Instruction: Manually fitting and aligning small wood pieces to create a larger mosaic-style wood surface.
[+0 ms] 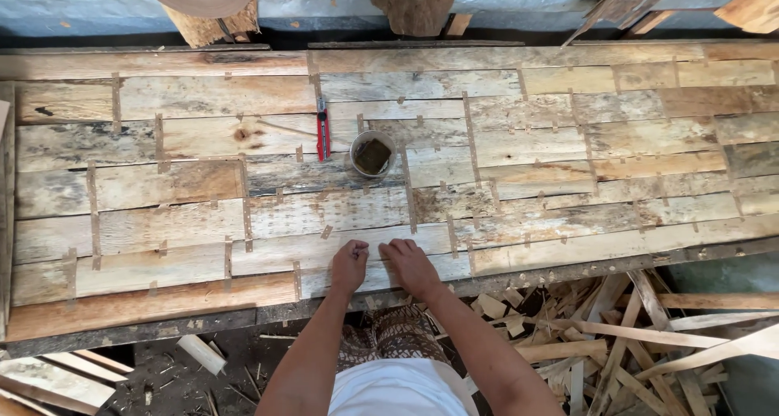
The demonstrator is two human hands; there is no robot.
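Pale veneer strips taped edge to edge form the sheet (389, 164) on the bench; both hands press on its near edge at six o'clock. The left hand (350, 266) is clenched, seemingly pinching a tape piece; the right hand (411, 266) lies flat, grasping nothing. Uneven pressure might open a seam. A glue cup (372, 154) and red cutter (323, 129) sit toward twelve.
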